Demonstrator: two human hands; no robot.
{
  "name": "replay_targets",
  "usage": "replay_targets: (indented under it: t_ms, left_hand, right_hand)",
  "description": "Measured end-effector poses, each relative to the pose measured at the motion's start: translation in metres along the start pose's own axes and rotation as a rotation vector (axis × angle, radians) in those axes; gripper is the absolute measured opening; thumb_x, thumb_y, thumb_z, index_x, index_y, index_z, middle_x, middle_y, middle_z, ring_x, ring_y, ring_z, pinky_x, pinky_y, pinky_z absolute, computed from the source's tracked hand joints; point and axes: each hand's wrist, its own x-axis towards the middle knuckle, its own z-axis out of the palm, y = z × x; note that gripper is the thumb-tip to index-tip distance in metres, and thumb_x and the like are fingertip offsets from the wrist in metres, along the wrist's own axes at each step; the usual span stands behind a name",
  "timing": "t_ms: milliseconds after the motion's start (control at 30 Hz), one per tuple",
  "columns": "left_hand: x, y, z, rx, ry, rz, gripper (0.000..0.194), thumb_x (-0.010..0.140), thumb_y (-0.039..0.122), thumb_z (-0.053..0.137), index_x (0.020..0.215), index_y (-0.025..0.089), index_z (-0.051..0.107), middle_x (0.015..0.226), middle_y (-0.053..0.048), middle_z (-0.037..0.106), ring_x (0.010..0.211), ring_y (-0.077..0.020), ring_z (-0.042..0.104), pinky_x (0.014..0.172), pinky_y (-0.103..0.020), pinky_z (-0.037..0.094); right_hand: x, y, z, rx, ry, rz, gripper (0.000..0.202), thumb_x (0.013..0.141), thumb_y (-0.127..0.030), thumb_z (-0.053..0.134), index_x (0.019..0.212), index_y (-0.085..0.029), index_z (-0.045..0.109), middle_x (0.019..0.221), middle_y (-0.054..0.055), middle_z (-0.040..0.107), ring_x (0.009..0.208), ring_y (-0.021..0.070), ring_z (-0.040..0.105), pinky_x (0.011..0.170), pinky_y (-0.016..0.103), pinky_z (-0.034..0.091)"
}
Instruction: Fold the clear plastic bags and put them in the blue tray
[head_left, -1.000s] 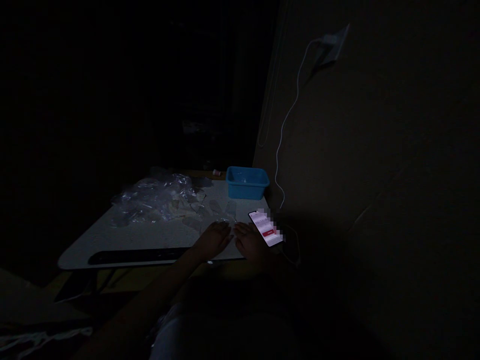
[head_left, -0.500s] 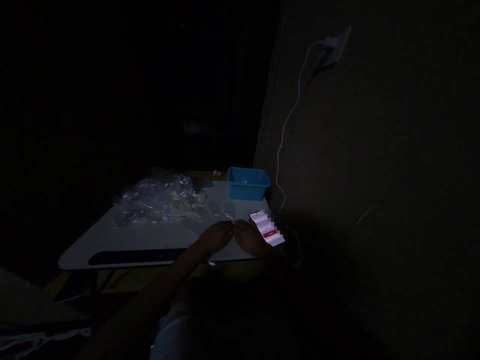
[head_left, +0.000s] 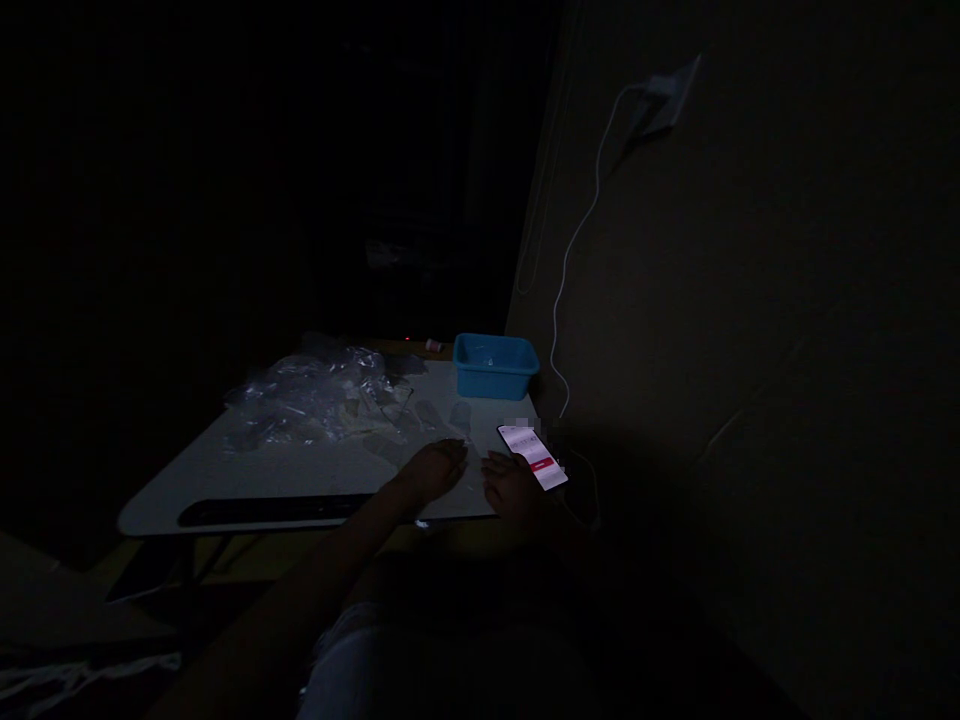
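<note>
My left hand (head_left: 437, 470) lies palm down near the front edge of the white table (head_left: 255, 478), fingers stretched forward and holding nothing that I can see. To its right, my right hand (head_left: 513, 484) also rests low on the table, fingers a little apart. Just beside the right hand is a phone (head_left: 536, 455) with a lit screen and a red button; whether the hand touches it I cannot tell. Ahead of the hands, faint clear pieces (head_left: 460, 415) lie flat on the tabletop. The room is very dark, so fine details are lost.
Crumpled clear plastic (head_left: 315, 390) is heaped on the table's left half. A blue basin (head_left: 495, 370) stands at the back right corner, near a small pinkish item (head_left: 433, 346). Along the right wall a white cable (head_left: 579, 232) hangs from a socket (head_left: 667, 100).
My right hand has drawn away from the left, opening a gap between them, and moved slightly toward me. The left hand stays almost in place.
</note>
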Motion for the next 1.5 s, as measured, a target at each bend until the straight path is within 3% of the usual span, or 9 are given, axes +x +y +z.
replay_targets:
  t_ms: [400, 567, 867, 1133, 1300, 1500]
  left_hand:
    - [0.001, 0.004, -0.001, 0.021, 0.036, -0.014, 0.039, 0.086, 0.028, 0.030, 0.115, 0.012, 0.050, 0.117, -0.012, 0.055, 0.108, -0.0189, 0.049, 0.092, -0.033, 0.038]
    - [0.005, 0.011, -0.007, 0.055, 0.009, -0.060, 0.038, 0.086, 0.030, 0.032, 0.117, 0.016, 0.049, 0.118, -0.013, 0.053, 0.104, -0.0224, 0.050, 0.085, -0.037, 0.040]
    - [0.004, 0.018, -0.001, 0.117, 0.015, -0.112, 0.040, 0.087, 0.032, 0.030, 0.120, 0.019, 0.046, 0.125, -0.012, 0.046, 0.111, -0.0255, 0.043, 0.085, -0.040, 0.035]
    - [0.001, 0.013, 0.003, 0.147, 0.011, -0.089, 0.042, 0.087, 0.033, 0.027, 0.124, 0.020, 0.043, 0.129, -0.011, 0.043, 0.113, -0.0258, 0.040, 0.086, -0.041, 0.033]
    - [0.000, 0.014, 0.005, 0.140, 0.028, -0.088, 0.041, 0.087, 0.033, 0.028, 0.124, 0.021, 0.042, 0.129, -0.010, 0.043, 0.113, -0.0259, 0.040, 0.086, -0.041, 0.032]
    - [-0.001, 0.014, 0.006, 0.136, 0.026, -0.093, 0.042, 0.088, 0.033, 0.027, 0.125, 0.020, 0.041, 0.130, -0.010, 0.043, 0.113, -0.0265, 0.039, 0.086, -0.041, 0.032]
  right_hand:
    - [-0.039, 0.002, 0.003, -0.016, 0.090, -0.053, 0.027, 0.083, -0.020, 0.039, 0.103, -0.017, 0.057, 0.115, 0.005, 0.056, 0.118, 0.0172, 0.038, 0.094, 0.036, 0.024]
    - [-0.052, 0.007, 0.008, -0.040, 0.055, -0.090, 0.029, 0.082, -0.021, 0.040, 0.106, -0.017, 0.055, 0.118, 0.006, 0.054, 0.120, 0.0188, 0.036, 0.094, 0.038, 0.025]
    - [-0.058, 0.005, 0.007, -0.057, 0.003, -0.066, 0.032, 0.080, -0.021, 0.041, 0.109, -0.016, 0.054, 0.119, 0.008, 0.053, 0.118, 0.0190, 0.038, 0.093, 0.037, 0.027]
    - [-0.062, 0.003, 0.000, 0.005, 0.063, -0.085, 0.033, 0.078, -0.019, 0.043, 0.109, -0.015, 0.054, 0.119, 0.008, 0.053, 0.113, 0.0192, 0.040, 0.093, 0.036, 0.026]
    - [-0.047, 0.008, -0.006, 0.047, 0.064, 0.006, 0.026, 0.077, -0.016, 0.042, 0.096, -0.019, 0.060, 0.105, 0.005, 0.060, 0.103, 0.0185, 0.047, 0.089, 0.036, 0.028]
    - [0.015, 0.019, -0.024, 0.014, 0.015, 0.149, 0.038, 0.076, -0.010, 0.037, 0.108, -0.016, 0.057, 0.108, 0.008, 0.060, 0.101, 0.0190, 0.051, 0.089, 0.036, 0.030]
